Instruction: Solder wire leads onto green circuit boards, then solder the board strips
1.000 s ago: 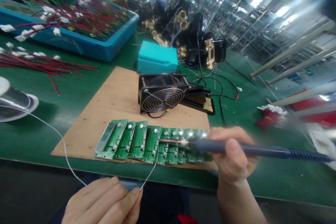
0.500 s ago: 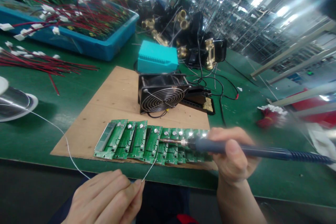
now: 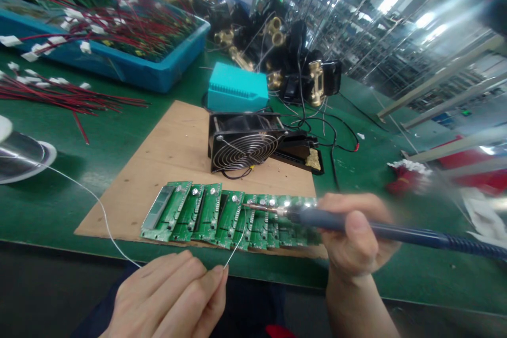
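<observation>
My left hand (image 3: 178,293), at the bottom, pinches a thin silvery solder wire (image 3: 103,211) that runs from a spool (image 3: 24,157) at the far left. The wire's free end rises to the edge of a circuit board. My right hand (image 3: 354,232) is wrapped round a dark blue soldering iron (image 3: 380,228). Its thin tip meets the wire end at the upper part of a board near the row's middle. Several green circuit boards (image 3: 180,214) overlap in a row on a brown sheet (image 3: 158,153).
Behind the boards stand a black fan (image 3: 247,148), a turquoise box (image 3: 237,87) and a sponge (image 3: 312,160) in its holder. A blue bin (image 3: 158,74) and red wires (image 3: 59,95) lie left. Brass-ended parts (image 3: 277,34) are piled at the back.
The iron's tip and the wire end have moved slightly right and up on the boards. My left hand has shifted right with the wire, still pinched.
</observation>
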A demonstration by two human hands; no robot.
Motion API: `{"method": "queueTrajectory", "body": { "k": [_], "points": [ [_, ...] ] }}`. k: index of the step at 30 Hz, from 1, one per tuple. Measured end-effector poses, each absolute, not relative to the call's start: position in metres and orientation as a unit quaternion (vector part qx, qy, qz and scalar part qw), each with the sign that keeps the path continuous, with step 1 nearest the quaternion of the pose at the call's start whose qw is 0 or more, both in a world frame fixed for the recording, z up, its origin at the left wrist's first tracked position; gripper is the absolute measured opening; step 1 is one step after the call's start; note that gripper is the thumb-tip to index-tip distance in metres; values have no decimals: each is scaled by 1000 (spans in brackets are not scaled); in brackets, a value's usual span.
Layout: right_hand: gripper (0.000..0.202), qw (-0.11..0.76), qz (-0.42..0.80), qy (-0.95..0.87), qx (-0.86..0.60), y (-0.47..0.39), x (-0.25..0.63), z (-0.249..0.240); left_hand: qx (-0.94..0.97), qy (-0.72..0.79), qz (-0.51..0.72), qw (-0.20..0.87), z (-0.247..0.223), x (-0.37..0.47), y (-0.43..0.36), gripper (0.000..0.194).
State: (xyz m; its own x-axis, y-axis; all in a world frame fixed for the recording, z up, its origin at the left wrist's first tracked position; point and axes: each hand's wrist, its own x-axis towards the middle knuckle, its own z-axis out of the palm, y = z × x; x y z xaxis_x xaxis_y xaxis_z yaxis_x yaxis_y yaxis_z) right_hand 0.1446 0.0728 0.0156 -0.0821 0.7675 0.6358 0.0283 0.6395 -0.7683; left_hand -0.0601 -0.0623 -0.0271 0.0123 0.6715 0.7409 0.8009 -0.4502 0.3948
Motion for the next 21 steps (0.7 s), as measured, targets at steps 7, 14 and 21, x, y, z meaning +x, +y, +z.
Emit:
{"method": "queueTrajectory", "body": {
  "k": [7, 14, 21],
  "points": [
    [15, 594, 310, -682, -292, 73, 146, 15, -701, -533, -470, 53, -27, -57, -62, 16],
    [15, 592, 327, -681, -280, 72, 147, 13, -700, -534, -471, 54, -28, -57, -61, 13],
    [15, 574, 350, -686, -279, 73, 148, 13, -696, -535, -476, 54, -29, -56, -60, 17]
  ]
}}
